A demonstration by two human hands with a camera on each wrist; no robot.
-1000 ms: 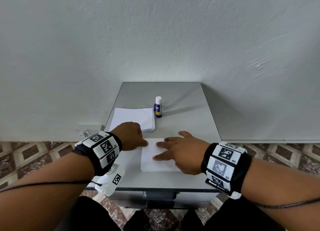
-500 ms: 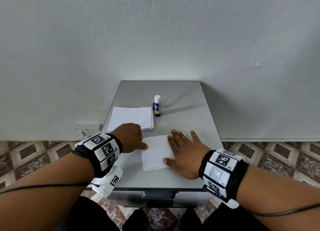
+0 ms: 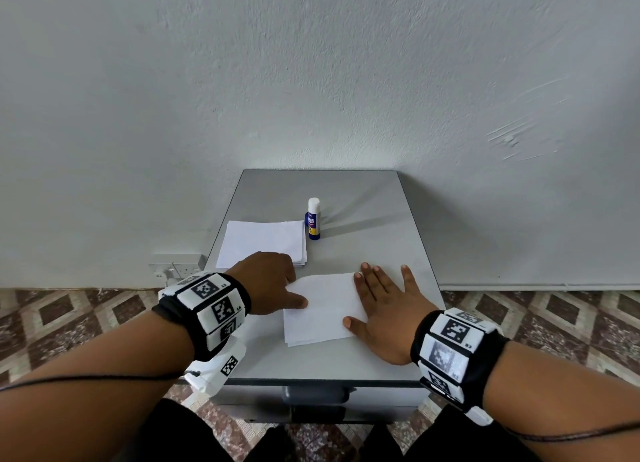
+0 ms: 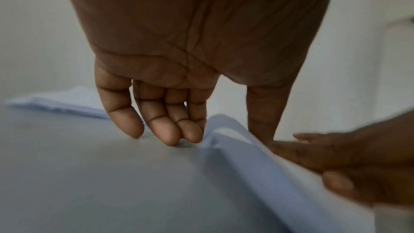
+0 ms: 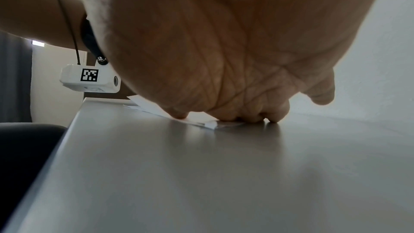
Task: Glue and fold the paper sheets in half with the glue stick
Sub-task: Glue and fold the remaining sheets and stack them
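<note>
A white folded paper sheet [image 3: 322, 312] lies on the grey table [image 3: 346, 361] near its front edge. My left hand [image 3: 294, 288] is at the sheet's left edge, thumb [image 4: 262, 121] stretched onto the paper and the loosely bent fingers [image 4: 168, 130] touching the table beside it. The sheet's left edge [image 4: 257, 166] bulges up a little there. My right hand [image 3: 374, 299] lies flat with straight fingers along the sheet's right edge [image 5: 201, 122], pressing it down. The blue glue stick [image 3: 314, 219] with its white cap stands upright further back, untouched.
A stack of unfolded white sheets [image 3: 261, 243] lies at the back left, just behind my left hand and next to the glue stick. The table stands against a white wall [image 3: 311, 80]. A drawer handle [image 3: 313, 394] shows under the front edge; patterned floor lies either side.
My right hand has slid from the middle of the folded sheet to its right edge, turning so the fingers point forward. My left hand has stayed at the left edge.
</note>
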